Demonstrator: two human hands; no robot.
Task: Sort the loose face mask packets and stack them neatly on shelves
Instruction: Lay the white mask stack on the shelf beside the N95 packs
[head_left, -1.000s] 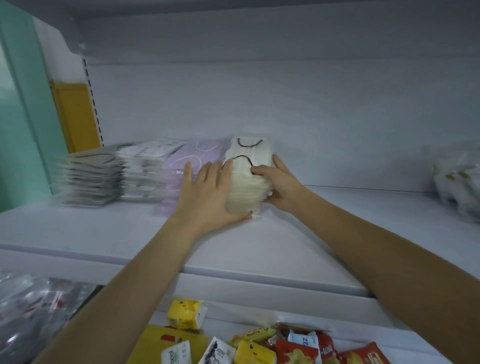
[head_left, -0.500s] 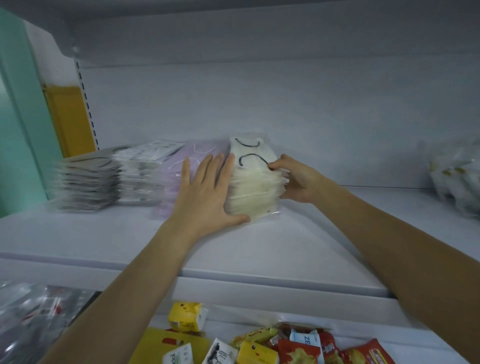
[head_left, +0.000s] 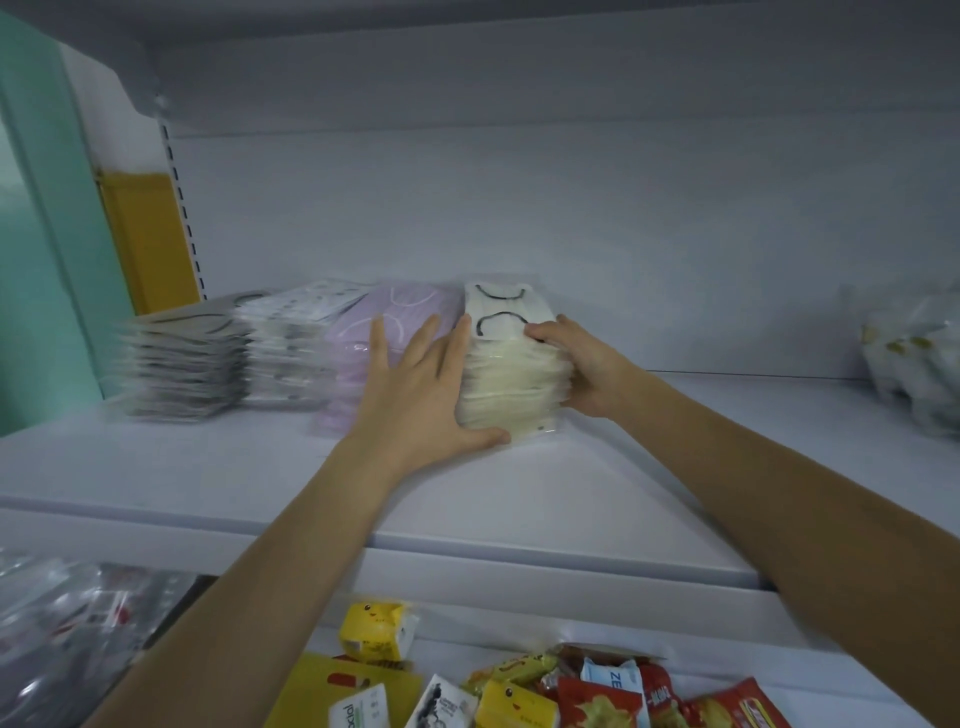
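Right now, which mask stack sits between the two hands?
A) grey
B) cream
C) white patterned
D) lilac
B: the cream stack has the left hand pressed flat against its left side and the right hand gripping its right edge. The lilac stack lies to the left of it.

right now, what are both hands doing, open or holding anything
Left hand: open, straight fingers pressing the left side of the cream mask stack.
Right hand: closed, gripping that stack's right side.
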